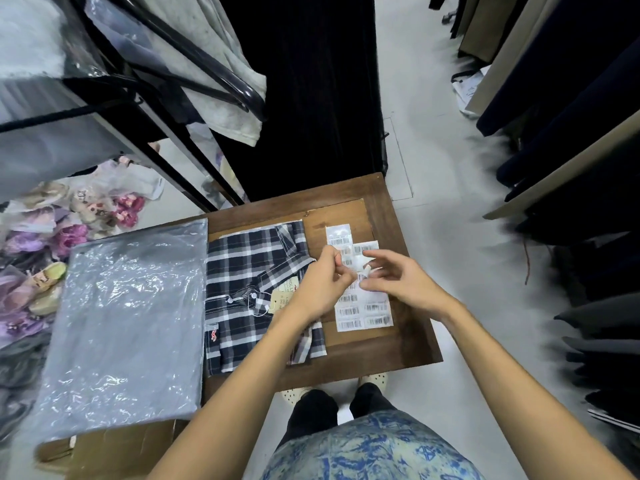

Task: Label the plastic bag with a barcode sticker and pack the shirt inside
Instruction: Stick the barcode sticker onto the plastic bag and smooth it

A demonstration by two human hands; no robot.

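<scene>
Two bare forearms reach over wooden table (381, 362). Left hand (323, 284) curled, fingertips pinched; sticker in pinch unclear. Right hand (398, 275) fingers spread, loose, above barcode sticker sheet (363, 311). Plaid shirt (252, 282) just left of pinch; plastic bag (131, 320) farther left.

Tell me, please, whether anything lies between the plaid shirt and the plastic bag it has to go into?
Nothing visible does. The plaid shirt lies folded on the wooden table, and the plastic bag lies flat right beside it on the left, their edges nearly meeting. Both hands, left hand and right hand, are over the barcode sticker sheet.
</scene>
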